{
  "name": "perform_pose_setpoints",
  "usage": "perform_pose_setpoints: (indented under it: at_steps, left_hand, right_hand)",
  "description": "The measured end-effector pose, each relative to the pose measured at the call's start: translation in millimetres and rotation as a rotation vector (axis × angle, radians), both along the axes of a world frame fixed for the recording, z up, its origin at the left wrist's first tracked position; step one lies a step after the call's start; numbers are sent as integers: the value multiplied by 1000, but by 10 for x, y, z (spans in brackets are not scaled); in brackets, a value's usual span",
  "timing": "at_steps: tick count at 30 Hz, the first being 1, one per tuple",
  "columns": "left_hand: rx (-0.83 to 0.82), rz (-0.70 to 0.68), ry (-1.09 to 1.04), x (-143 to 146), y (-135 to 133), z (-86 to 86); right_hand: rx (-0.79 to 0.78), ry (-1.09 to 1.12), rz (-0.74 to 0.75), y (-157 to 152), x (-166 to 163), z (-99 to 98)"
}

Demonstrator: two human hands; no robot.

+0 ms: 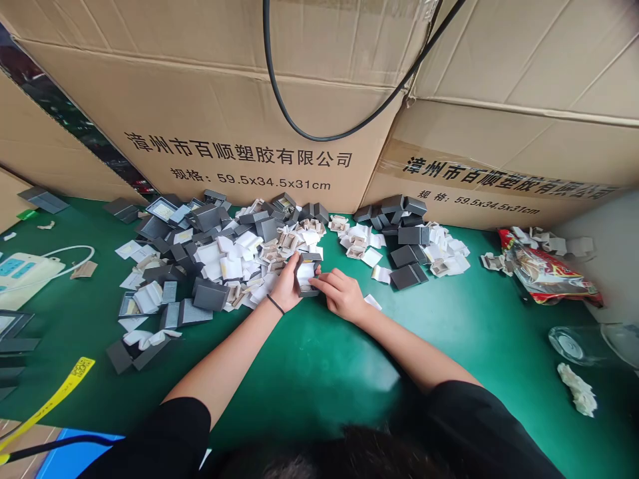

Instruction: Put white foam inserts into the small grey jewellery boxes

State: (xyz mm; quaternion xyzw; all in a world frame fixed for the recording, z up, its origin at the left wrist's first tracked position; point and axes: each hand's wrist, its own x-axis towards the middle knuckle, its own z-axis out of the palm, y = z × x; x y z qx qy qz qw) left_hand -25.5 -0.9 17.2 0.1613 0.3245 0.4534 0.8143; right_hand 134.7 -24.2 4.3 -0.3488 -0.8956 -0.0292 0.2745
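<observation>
Left hand: you hold a small dark box in your left hand, thumb and fingers curled around its side; a thin black band circles that wrist.
Right hand: the bent fingers of your right hand meet the near right side of the same box; whether they pinch anything there, you cannot tell from this view.
Box in hand: it stands open between your two hands, over the near edge of the larger heap, and a white lining shows inside.
Larger heap: ahead and to your left, dark boxes lie jumbled among white card pieces, some lids open.
Open box: at that heap's near left corner, one dark box lies spread, with crumpled white material on it.
Smaller heap: ahead and to your right, more dark boxes lie beside white inserts.
Table: everything rests on a green surface.
Behind: printed cartons form a wall, with a black cable looping down in front.
Far left: a white block with blue panels and a yellow tag.
Far right: a red packet, a clear container and a crumpled tissue.
</observation>
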Motion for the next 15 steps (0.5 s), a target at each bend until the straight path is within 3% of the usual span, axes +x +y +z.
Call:
perform_pose_setpoints:
  at_steps: [5, 15]
  left_hand:
    - [-26, 9, -48, 34, -6, 39]
    - [-20, -12, -42, 51, -6, 41]
  right_hand:
    - [-82, 13, -176, 1, -21, 12]
    - [-95, -8, -181, 15, -28, -2]
